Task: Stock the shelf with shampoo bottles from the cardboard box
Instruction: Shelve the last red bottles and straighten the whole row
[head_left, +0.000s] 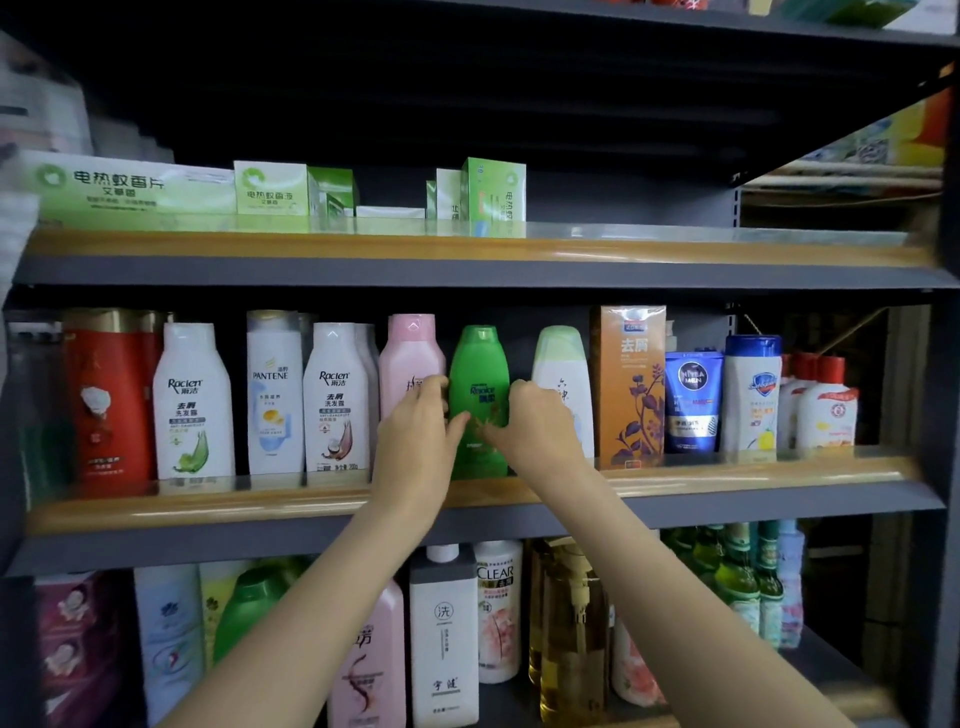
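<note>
A green shampoo bottle stands upright on the middle shelf, between a pink bottle and a white bottle with a pale green cap. My left hand grips the green bottle's left side, fingers curled round its edge and thumb on the front. My right hand grips its right side the same way. The cardboard box is out of view.
The middle shelf also holds a red bottle, white Racien and Pantene bottles, an orange carton and a blue tube. Green boxes sit on the upper shelf. More bottles fill the lower shelf.
</note>
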